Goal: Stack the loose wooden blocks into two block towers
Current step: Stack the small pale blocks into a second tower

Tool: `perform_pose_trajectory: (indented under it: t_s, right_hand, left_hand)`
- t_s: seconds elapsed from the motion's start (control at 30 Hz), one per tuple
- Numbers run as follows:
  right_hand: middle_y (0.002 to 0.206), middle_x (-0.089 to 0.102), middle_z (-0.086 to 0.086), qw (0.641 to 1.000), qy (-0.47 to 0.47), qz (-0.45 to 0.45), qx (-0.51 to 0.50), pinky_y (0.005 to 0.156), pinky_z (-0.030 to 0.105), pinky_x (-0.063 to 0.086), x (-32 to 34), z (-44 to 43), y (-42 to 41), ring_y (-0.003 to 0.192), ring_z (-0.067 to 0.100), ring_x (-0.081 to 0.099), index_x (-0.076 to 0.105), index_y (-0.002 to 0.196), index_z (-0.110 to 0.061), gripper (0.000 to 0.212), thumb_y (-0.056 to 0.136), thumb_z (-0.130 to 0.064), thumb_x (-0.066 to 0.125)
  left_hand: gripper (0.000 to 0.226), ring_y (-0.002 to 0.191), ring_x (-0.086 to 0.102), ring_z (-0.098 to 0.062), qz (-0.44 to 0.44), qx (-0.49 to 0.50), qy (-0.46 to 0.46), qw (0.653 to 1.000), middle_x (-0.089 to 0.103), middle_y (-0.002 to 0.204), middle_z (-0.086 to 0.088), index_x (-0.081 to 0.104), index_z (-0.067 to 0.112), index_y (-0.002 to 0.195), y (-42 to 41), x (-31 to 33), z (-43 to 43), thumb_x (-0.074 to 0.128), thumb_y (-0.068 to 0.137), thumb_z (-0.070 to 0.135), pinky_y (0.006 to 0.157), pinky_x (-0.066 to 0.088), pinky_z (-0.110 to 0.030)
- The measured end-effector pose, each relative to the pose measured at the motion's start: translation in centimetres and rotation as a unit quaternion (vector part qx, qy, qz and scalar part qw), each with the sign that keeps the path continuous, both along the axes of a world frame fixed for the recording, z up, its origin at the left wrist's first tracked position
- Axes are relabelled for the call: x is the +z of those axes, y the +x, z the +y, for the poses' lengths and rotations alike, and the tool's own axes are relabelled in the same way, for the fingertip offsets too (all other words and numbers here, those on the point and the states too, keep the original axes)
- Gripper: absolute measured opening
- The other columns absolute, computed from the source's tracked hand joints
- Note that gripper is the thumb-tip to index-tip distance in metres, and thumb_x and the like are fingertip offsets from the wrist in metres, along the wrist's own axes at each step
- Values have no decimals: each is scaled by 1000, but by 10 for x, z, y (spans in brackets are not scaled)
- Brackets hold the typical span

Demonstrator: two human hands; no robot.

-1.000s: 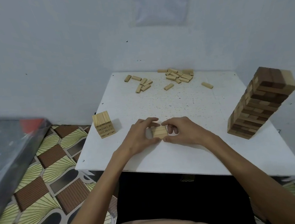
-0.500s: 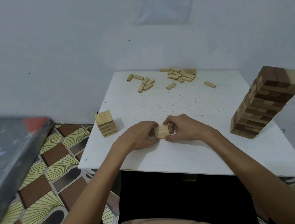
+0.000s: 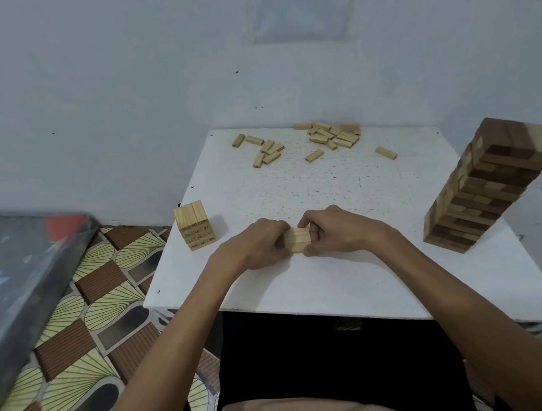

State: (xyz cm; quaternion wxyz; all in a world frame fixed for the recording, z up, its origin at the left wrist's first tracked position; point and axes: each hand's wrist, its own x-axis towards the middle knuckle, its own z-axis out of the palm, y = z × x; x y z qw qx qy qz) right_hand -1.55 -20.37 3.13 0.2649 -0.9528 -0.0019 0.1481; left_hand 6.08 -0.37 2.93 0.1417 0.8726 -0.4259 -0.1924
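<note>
Both hands, left point(image 3: 260, 245) and right point(image 3: 333, 229), gripped a block bundle point(image 3: 297, 239) between them. It sat low over the counter point(image 3: 334, 281).

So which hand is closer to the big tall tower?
Right. The right hand grips the block bundle on the side facing the tall tower; the left hand grips its far side.

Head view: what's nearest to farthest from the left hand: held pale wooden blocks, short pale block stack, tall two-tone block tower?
1. Held pale wooden blocks: in the left hand.
2. Short pale block stack: left edge.
3. Tall two-tone block tower: right edge.
</note>
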Motion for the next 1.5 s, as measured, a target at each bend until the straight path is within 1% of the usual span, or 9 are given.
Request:
perform_pose_trajectory:
  t_s: [0.2, 0.37, 0.43, 0.57, 0.7, 0.97, 1.1, 1.37, 1.5]
  right_hand:
    - [93, 66, -10, 1000, -4, 2, -1, 78, 31, 51, 0, 0, -1, 86, 7, 59, 56, 132, -22, 51, 89, -36, 80]
    - [93, 67, -7, 1000, -9, 1, 0, 84, 36, 53, 0, 2, 0, 87, 8, 59, 56, 132, -20, 52, 89, -34, 80]
    - [94, 67, -7, 1000, -7, -2, -3, 82, 35, 52, -1, 1, 0, 87, 8, 58, 56, 132, -19, 51, 89, -34, 80]
    - [106, 57, -5, 999, -22, -29, 0, 74, 26, 41, -2, 2, -3, 85, 5, 50, 59, 131, -19, 52, 87, -36, 81]
    - [127, 48, -7, 996, -20, -83, 18, 89, 25, 41, -7, 0, -8, 108, 9, 48, 60, 132, -21, 53, 86, -37, 80]
    - [108, 50, -20, 985, -15, -156, 69, 84, 33, 50, -15, -2, -16, 102, 5, 48, 55, 105, -36, 33, 77, -41, 72]
    - [108, 53, -20, 975, 46, -196, 90, 77, 23, 45, -7, 0, -11, 101, 7, 51, 60, 106, -32, 35, 77, -33, 79]
    - [109, 60, -16, 949, 107, -268, 125, 72, 27, 49, 25, 16, 14, 98, 15, 55, 62, 106, -29, 35, 78, -23, 82]
    - [108, 61, -16, 941, 113, -285, 142, 71, 28, 48, 38, 29, 32, 97, 16, 55, 62, 106, -28, 33, 78, -26, 80]
  left_hand:
    - [36, 86, 55, -18, -6, 3, -9, 1000, 59, 96, 3, 61, 14, 128, 2, -4, 1, 65, 95, 26, 76, 47, -31]
    - [61, 114, 47, -14, -60, 17, -78, 995, 50, 121, 5, 53, 23, 142, 1, -15, 12, 73, 89, 44, 95, 45, -33]
    - [55, 118, 46, -14, -83, 14, -117, 990, 55, 129, 6, 57, 26, 136, -1, -19, 17, 74, 87, 45, 97, 44, -34]
    - [31, 110, 51, -12, -95, -4, -155, 983, 65, 123, 13, 68, 29, 115, -1, -24, 21, 74, 88, 43, 93, 46, -37]
    - [26, 104, 53, -10, -83, -5, -177, 981, 67, 120, 12, 70, 25, 106, 0, -26, 19, 77, 85, 38, 89, 46, -33]
    - [32, 100, 51, -12, -78, 6, -219, 973, 63, 107, 12, 68, 24, 101, -8, -29, 21, 78, 75, 40, 87, 48, -31]
    - [35, 99, 48, -11, -75, 13, -237, 969, 63, 106, 12, 66, 26, 101, -6, -16, 31, 79, 73, 41, 84, 45, -27]
    - [31, 95, 47, -8, -103, 46, -253, 961, 64, 103, 11, 66, 27, 100, 5, 24, 57, 79, 75, 42, 78, 36, -18]
    - [31, 94, 49, -10, -120, 73, -249, 958, 65, 100, 11, 65, 31, 100, 15, 39, 73, 77, 75, 45, 76, 39, -20]
